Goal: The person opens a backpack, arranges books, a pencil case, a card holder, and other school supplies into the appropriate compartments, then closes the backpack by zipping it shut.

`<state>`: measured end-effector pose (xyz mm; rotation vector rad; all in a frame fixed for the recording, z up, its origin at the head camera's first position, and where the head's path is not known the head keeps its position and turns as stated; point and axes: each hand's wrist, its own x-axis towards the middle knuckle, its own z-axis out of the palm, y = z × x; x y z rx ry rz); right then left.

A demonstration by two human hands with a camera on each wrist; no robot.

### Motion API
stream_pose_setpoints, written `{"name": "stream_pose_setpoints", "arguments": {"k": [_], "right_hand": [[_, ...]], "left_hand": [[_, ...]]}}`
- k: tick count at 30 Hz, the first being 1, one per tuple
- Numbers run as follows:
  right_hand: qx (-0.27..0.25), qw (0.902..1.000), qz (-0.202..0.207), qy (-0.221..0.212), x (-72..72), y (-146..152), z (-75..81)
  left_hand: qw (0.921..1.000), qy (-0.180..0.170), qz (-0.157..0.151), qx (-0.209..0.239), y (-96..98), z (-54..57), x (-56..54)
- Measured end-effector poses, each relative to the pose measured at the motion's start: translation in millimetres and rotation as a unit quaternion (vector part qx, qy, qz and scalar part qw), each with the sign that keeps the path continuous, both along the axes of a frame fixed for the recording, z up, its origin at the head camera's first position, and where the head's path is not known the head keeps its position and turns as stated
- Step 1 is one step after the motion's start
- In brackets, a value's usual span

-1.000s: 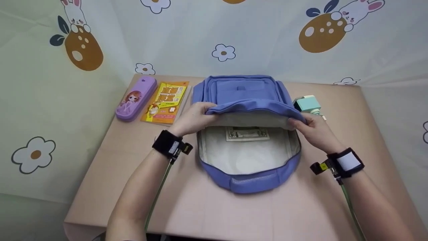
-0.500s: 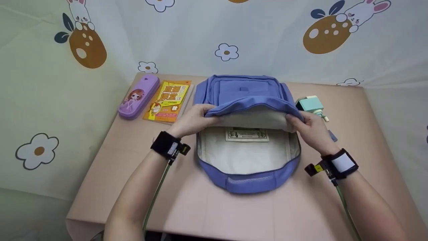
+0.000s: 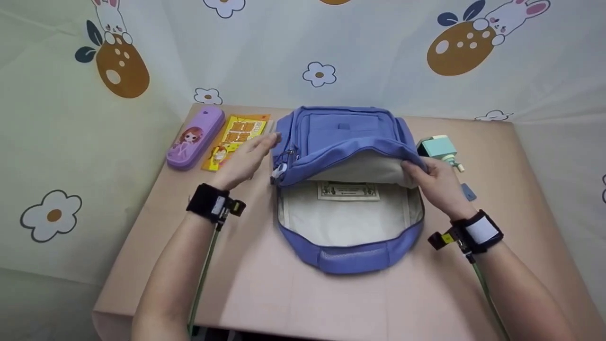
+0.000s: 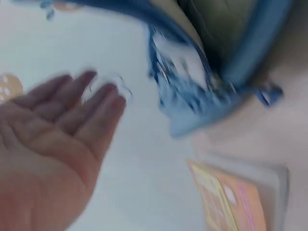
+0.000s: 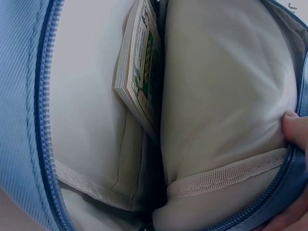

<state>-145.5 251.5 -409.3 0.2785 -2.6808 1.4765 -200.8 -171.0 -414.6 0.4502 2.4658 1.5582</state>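
Open backpack (image 3: 343, 128) on table (image 3: 426, 293), booklet (image 3: 348, 190) inside
Right hand (image 3: 440, 184) pinches flap (image 3: 362, 166) edge; left hand (image 3: 244, 163) beside backpack, fingers straight and free, partly hiding orange book (image 3: 242, 129) in head view

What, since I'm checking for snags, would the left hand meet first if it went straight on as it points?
Probably the blue backpack, at its left side, judging by the head view, though the left hand might be high enough to pass over.

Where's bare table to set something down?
Free: table between backpack and near edge; also right of the mint device and grey-blue piece. Crowded: back left, with purple case, orange book and left hand.
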Motion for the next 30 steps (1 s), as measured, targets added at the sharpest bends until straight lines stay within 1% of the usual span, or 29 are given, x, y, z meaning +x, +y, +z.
{"name": "stream_pose_setpoints", "arguments": {"k": [2,3,4,6,8,11,13,14,16,18,20,24,27,30], "right_hand": [[-0.003,1.0,0.001,-0.002,0.2,0,-0.3],[-0.004,1.0,0.002,-0.002,0.2,0,-0.5],[-0.007,1.0,0.003,-0.003,0.2,0,-0.6],[-0.013,0.9999,0.008,-0.004,0.0,-1,-1.0],[-0.016,0.9998,0.012,-0.005,-0.2,-1,-1.4],[-0.017,0.9997,0.015,-0.009,-0.2,-1,-1.6],[-0.014,0.9997,0.014,-0.015,0.0,-2,-1.3],[-0.013,0.9997,0.014,-0.017,0.1,-2,-1.0],[-0.011,0.9997,0.013,-0.019,0.0,-3,0.1],[-0.009,0.9997,0.012,-0.018,-0.5,-3,1.0],[-0.008,0.9998,0.01,-0.014,-0.8,-3,1.5],[-0.008,0.9999,0.007,-0.013,-1.0,-3,1.6],[-0.011,0.9998,0.005,-0.016,-0.6,-3,1.6],[-0.012,0.9998,0.003,-0.018,0.0,-2,1.3]], "left_hand": [[0.9979,0.004,0.047,-0.044,-11.0,-10.1,-8.5],[0.9947,0.006,0.068,-0.077,-16.6,-16.3,-12.8],[0.9896,0.009,0.086,-0.115,-22.0,-23.3,-17.0],[0.9778,0.015,0.104,-0.182,-32.5,-38.7,-25.0],[0.9629,0.015,0.113,-0.244,-42.5,-53.7,-30.3],[0.9368,0.009,0.119,-0.329,-53.9,-72.4,-33.8],[0.9192,-0.005,0.117,-0.376,-59.1,-81.5,-32.6],[0.9117,-0.01,0.115,-0.394,-60.6,-85.1,-31.4],[0.9006,-0.012,0.11,-0.42,-61.8,-89.9,-28.8],[0.8943,-0.015,0.104,-0.435,-62.0,-91.7,-26.6],[0.8918,-0.016,0.1,-0.441,-60.6,-91.5,-25.5],[0.8877,-0.027,0.096,-0.449,-57.9,-90.3,-22.9],[0.883,-0.029,0.095,-0.459,-55.2,-90.2,-18.0],[0.8801,-0.024,0.094,-0.465,-52.6,-90.9,-11.4]]}}
